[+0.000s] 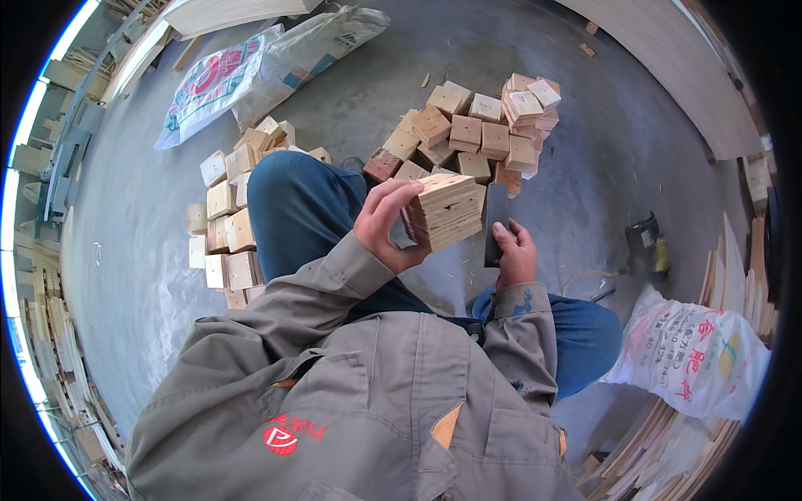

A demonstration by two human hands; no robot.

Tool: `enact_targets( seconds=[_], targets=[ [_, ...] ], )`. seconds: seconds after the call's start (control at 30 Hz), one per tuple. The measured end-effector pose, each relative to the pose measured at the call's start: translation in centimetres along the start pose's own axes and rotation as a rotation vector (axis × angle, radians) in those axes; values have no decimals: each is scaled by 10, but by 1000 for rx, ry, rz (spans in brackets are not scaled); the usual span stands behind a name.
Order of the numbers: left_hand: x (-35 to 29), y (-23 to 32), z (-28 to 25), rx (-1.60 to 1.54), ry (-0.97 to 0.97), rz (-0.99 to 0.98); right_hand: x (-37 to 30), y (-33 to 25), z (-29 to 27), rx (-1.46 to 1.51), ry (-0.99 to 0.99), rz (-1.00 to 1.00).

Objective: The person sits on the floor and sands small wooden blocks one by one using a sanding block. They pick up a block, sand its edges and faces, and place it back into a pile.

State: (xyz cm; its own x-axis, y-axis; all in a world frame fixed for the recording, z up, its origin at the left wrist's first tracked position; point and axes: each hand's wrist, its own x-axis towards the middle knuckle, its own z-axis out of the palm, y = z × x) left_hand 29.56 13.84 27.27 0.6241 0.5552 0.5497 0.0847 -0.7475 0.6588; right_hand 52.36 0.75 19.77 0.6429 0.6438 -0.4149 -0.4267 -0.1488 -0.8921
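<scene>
My left hand [384, 227] grips a thick wooden block [452, 212] by its left side, thumb below and fingers on top. Layered edges show on the block's near face, like plywood or stacked sheets. Closed around the lower part of a dark, flat, rectangular blade-like tool [495, 224], my right hand [517, 257] holds it upright just right of the block. Whether the tool touches the block I cannot tell. Beyond both hands lies a heap of similar wooden blocks [466, 132], some with small dark spots on top.
More blocks [222, 200] are stacked left of my bent knee. Printed plastic sacks [213, 88] lie at the far left, another white sack [689, 355] at the right. A dark power tool [645, 249] with a yellowish hose sits on the concrete floor [125, 250]. Boards line the sides.
</scene>
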Motion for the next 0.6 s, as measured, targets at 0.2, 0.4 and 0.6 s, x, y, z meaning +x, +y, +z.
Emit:
enact_targets(
  seconds=[0.2,0.4,0.6],
  targets=[
    [4,7,-9,27,38,170,-3,-4,2,-52,-9,6],
    [9,11,-28,-20,178,4,5,6,-4,-97,-1,-1],
    [14,6,-101,-247,351,-110,-1,-1,6,-21,-27,3]
  ],
)
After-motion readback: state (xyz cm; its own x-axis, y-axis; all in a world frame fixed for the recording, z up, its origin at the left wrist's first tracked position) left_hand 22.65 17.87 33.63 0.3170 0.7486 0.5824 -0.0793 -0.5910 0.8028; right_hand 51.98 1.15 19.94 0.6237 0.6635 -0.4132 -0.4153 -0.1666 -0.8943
